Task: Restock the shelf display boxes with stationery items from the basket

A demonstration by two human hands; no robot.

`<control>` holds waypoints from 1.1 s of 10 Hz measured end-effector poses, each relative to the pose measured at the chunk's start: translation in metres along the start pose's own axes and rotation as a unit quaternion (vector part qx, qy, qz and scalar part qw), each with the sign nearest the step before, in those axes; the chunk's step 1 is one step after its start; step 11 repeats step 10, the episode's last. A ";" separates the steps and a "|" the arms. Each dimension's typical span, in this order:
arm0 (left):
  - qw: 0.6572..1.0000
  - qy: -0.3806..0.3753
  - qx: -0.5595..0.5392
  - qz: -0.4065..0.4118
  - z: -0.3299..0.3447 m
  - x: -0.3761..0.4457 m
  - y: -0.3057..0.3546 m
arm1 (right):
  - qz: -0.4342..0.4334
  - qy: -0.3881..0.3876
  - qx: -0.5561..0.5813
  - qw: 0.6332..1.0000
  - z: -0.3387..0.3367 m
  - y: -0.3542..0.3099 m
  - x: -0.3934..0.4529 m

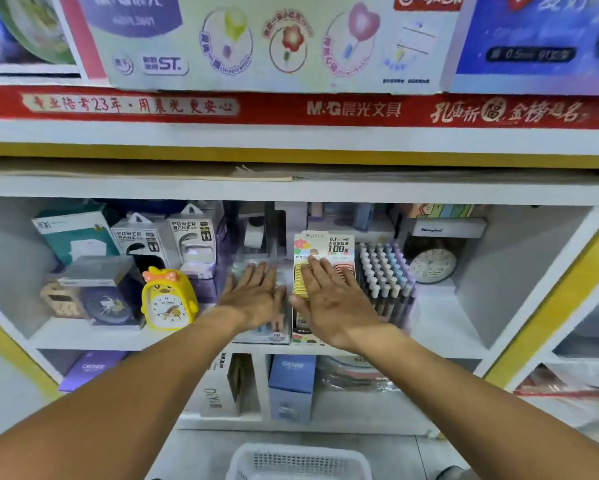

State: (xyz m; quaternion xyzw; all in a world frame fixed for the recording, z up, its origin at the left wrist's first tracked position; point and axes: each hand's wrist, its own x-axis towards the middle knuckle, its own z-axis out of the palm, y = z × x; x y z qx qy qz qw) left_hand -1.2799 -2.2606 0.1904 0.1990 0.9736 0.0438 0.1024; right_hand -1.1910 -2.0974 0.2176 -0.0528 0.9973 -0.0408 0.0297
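Two display boxes stand side by side on the white shelf. My left hand lies flat, fingers straight, on top of the clear display box on the left. My right hand lies flat on the pencil-lead display box, whose yellow and pink lead cases show beside my fingers. Neither hand holds an item. The white plastic basket sits on the floor below, at the bottom edge of the view; its contents are not visible.
A rack of pastel pens stands right of the lead box. A yellow chick alarm clock and power bank boxes sit left. A round clock is behind on the right. Lower shelf holds blue and purple boxes.
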 end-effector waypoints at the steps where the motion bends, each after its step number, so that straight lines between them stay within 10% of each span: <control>1: 0.995 0.085 -0.058 0.000 -0.021 -0.005 0.015 | -0.022 0.024 0.058 0.998 -0.027 0.011 -0.006; 3: 0.952 0.235 -0.048 0.190 -0.032 -0.022 0.074 | 0.073 0.153 0.049 0.984 -0.063 0.071 -0.023; 5: 0.968 0.144 -0.028 0.204 -0.015 -0.018 0.094 | 0.090 0.054 0.014 0.994 -0.038 0.084 -0.026; 11: 0.980 0.071 -0.034 0.183 -0.057 -0.032 0.108 | 0.102 0.085 0.041 0.990 -0.063 0.070 -0.047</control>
